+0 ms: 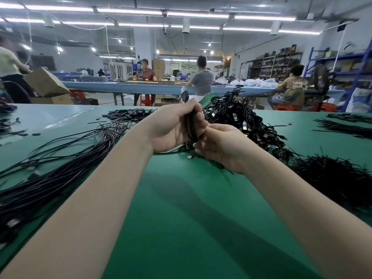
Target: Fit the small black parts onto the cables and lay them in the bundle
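My left hand [173, 125] grips a coiled black cable [192, 127] upright above the green table [181, 208]. Just below and to the right, my right hand [223, 146] has its fingers curled round the coil's lower end; what they pinch is hidden. A USB plug [190, 156] hangs out under the hands. A heap of small black parts [128, 114] lies at the back left. A long bundle of straight black cables [52, 178] stretches across the left side. A pile of coiled cables [247, 115] sits behind my hands.
Loose black tie strips lie in a heap [334, 176] at the right and in a row [346, 127] farther back right. Beyond the table edge, several people work at a long blue bench [141, 87], with shelves on the right wall.
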Tool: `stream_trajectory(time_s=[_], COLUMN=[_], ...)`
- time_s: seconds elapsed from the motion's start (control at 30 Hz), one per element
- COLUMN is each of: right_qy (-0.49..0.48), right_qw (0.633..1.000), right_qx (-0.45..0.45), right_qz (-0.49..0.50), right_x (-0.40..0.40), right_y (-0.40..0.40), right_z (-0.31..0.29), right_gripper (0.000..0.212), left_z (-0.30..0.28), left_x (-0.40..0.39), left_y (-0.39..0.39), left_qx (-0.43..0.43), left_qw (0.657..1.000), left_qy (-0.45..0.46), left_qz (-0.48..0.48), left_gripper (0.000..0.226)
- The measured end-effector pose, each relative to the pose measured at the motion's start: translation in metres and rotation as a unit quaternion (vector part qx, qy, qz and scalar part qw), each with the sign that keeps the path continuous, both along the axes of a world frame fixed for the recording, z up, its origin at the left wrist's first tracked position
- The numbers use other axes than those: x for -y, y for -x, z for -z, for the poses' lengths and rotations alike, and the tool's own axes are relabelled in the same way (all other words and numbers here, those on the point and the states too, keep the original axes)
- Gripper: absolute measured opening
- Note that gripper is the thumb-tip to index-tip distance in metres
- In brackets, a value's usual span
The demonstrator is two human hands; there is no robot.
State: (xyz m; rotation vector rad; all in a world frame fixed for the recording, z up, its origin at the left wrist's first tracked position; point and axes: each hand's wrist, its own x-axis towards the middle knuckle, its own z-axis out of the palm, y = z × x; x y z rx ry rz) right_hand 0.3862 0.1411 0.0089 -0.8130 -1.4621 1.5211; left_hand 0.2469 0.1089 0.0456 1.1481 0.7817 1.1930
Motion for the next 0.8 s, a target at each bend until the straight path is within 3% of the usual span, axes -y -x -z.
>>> stream_trajectory(time_s=[0.13, 0.3, 0.4, 0.47, 0.63, 0.77, 0.8], right_qy=[-0.037, -0.070, -0.081, -0.133, -0.310, -0.440, -0.439], right_qw=[0.999, 0.996, 0.995, 0.987, 0.916, 0.788, 0.783], right_qx=[0.031, 0.056, 0.044, 0.080, 0.252, 0.409, 0.412], right_qz=[0.022, -0.001, -0.036, -0.037, 0.041, 0.136, 0.154], right_x=[-0.002, -0.002, 0.001, 0.003, 0.006, 0.001, -0.002], right_y=[-0.001, -0.001, -0.001, 0.000, 0.004, 0.009, 0.009], right_z=[0.002, 0.001, -0.003, -0.003, -0.002, 0.007, 0.012], right_gripper=[0.019, 0.024, 0.032, 0.039, 0.039, 0.028, 0.025], left_z=[0.002, 0.005, 0.006, 0.007, 0.012, 0.017, 0.019], left_x=[-0.003, -0.006, -0.009, -0.008, -0.010, -0.014, -0.016], left_y=[0.006, -0.001, -0.003, -0.006, -0.014, -0.020, -0.021], left_qx=[-0.185, -0.028, -0.011, -0.032, -0.084, -0.107, -0.113], left_qw=[0.975, 0.996, 0.995, 0.992, 0.983, 0.974, 0.972], left_qy=[-0.021, -0.008, -0.025, -0.036, -0.060, -0.070, -0.065], left_qz=[-0.120, -0.083, -0.094, -0.115, -0.151, -0.188, -0.194], left_gripper=[0.030, 0.031, 0.031, 0.031, 0.033, 0.033, 0.033])
